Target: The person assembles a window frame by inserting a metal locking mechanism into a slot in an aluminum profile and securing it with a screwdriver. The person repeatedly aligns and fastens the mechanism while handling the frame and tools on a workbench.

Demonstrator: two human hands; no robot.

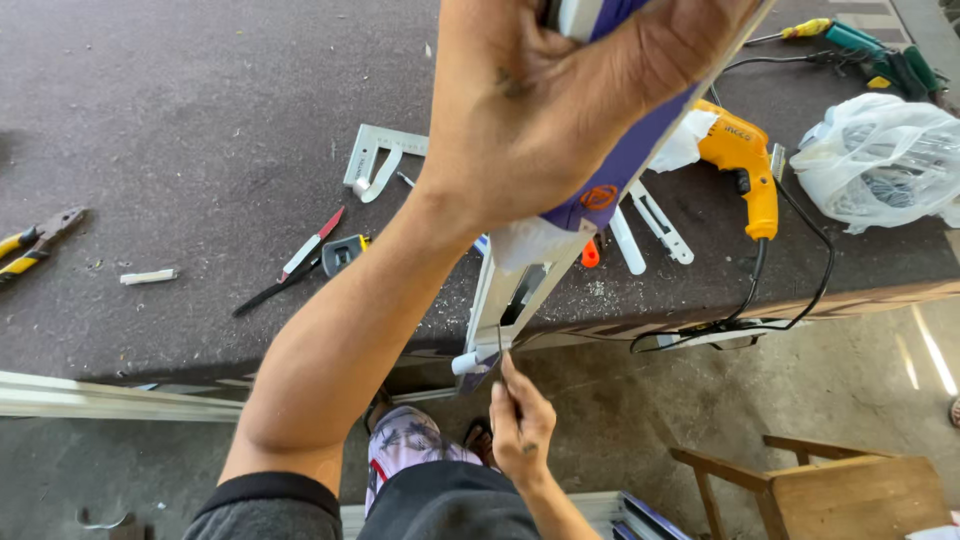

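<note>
— So, where are the hands?

— Seen from above, the left hand is raised close to the camera, fingers wrapped tight around the upper part of a long white metal frame piece sleeved in purple film. The piece slants down from far right to near left, over the near edge of the dark desk. The right hand sits at its lower end, fingers pinched narrowly on a thin dark tool whose tip touches that end. The right hand is nearer the working end.

— And around them?

— On the desk: an orange drill to the right, a white plastic bag holding something unclear, a metal square, a red-handled knife, and pliers far left. A wooden stool stands on the floor.
</note>
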